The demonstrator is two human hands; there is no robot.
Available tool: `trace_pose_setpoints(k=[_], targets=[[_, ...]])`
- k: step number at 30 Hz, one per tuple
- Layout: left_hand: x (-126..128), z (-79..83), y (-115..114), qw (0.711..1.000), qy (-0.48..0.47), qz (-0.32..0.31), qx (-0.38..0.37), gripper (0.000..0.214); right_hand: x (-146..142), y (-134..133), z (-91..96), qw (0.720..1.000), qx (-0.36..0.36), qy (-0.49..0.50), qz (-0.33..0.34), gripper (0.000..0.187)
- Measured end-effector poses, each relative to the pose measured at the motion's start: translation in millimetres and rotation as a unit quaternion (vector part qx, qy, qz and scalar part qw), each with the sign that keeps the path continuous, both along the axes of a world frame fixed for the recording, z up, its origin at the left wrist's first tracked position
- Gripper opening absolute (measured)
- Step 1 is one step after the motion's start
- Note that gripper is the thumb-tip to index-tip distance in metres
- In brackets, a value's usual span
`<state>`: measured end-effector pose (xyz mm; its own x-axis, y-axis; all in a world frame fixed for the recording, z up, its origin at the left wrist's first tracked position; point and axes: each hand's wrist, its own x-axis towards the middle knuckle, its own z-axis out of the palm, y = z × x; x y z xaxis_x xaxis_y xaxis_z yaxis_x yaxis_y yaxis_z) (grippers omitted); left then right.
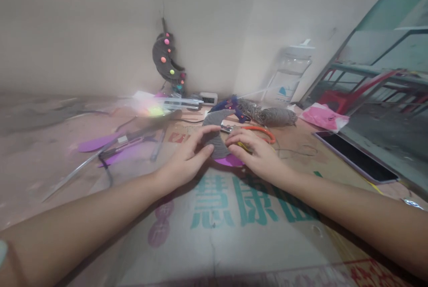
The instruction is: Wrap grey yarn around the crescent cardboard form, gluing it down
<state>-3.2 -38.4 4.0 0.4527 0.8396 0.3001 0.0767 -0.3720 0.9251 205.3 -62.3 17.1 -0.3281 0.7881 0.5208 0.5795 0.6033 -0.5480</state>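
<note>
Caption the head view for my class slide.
Left hand on a gray crescent, right hand close beside it; a dotted crescent by the wall.

Left arm (100, 222) and right arm (351, 202) are seen bare, left hand (189, 153) and right hand (259, 151) too. Some pale bit (2, 251) gets caught far left, sleeve or whatever can't be told.

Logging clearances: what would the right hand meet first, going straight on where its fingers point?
The right hand would probably meet the grey yarn-wrapped crescent, immediately ahead; whether they already touch is unclear.
</note>
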Motion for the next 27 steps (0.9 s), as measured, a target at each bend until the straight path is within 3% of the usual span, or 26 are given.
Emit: trace_pose_setpoints(k=[4, 14, 20, 27], targets=[[-2.4, -0.9, 0.5, 0.996, 0.054, 0.002, 0.065, 0.043, -5.9, -0.8, -0.4, 0.998, -0.056, 0.000, -0.005, 0.009], [-1.1, -0.7, -2.8, 0.996, 0.073, -0.043, 0.042, 0.052, -7.4, -3.2, -1.7, 0.992, -0.119, 0.040, -0.018, 0.018], [-0.4, -1.5, -1.2, 0.994, 0.084, -0.031, 0.068, 0.048, -8.0, -4.2, -0.3, 0.994, -0.106, 0.032, -0.006, 0.023], [-1.9, -3.5, 0.8, 0.991, 0.091, -0.033, 0.092, 0.048, -11.2, -7.2, 2.8, 0.993, -0.109, 0.006, -0.038, 0.015]])
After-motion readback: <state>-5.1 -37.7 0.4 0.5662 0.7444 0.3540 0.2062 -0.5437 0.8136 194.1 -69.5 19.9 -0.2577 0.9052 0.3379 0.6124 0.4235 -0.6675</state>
